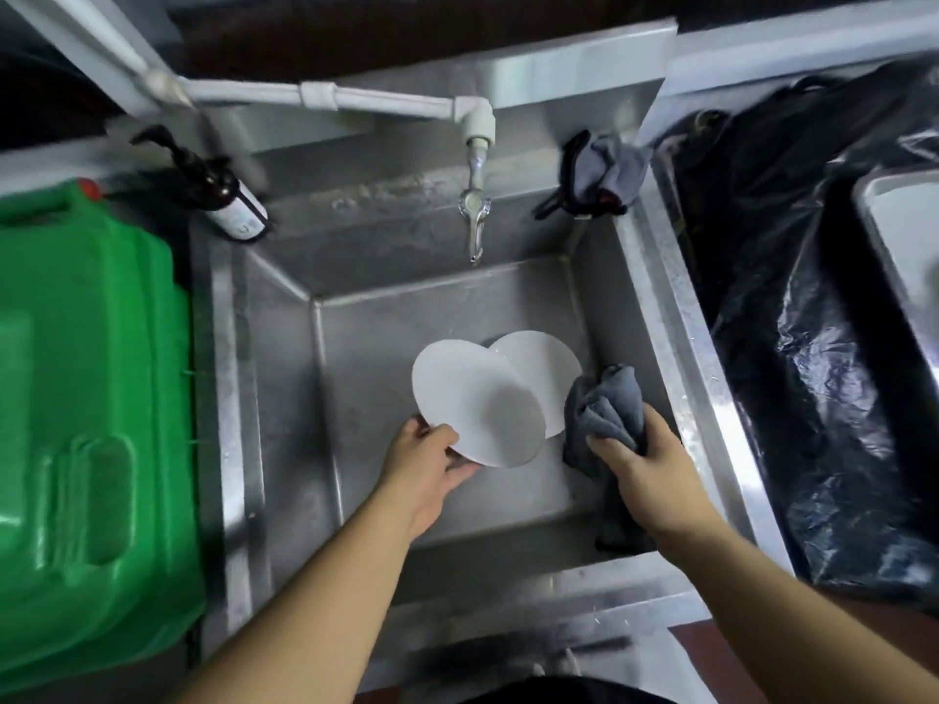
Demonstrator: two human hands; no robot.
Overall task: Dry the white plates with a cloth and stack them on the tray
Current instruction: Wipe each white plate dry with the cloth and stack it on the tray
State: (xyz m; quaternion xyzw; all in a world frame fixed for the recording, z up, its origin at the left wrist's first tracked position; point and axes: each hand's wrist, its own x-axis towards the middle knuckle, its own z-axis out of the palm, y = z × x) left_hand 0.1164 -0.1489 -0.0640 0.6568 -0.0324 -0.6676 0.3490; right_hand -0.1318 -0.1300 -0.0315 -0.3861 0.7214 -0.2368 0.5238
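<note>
Gripping the near rim of a white plate (475, 403), the left hand (429, 470) has its thumb on top and its fingers underneath, and the plate tilts up over the basin of the stainless steel sink (284, 378). A second white plate (546, 368) sits behind and to the right of it, partly covered by the held one; whether the two touch cannot be told. The right hand (643, 475) is clenched around a bunched grey cloth (604, 414), which hangs just beside the second plate's right edge, close to the sink's right wall.

A metal tap (475, 215) comes down from a white pipe (315, 94) above the basin. On the sink's back left corner stands a dark pump bottle (223, 190), and at the back right corner another grey cloth (607, 167) is draped. A green plastic jerrycan (86, 378) fills the left side. To the right, black plastic sheeting (792, 322) covers the counter, and the pale corner of a tray (899, 236) shows at the far right edge, well apart from both plates.
</note>
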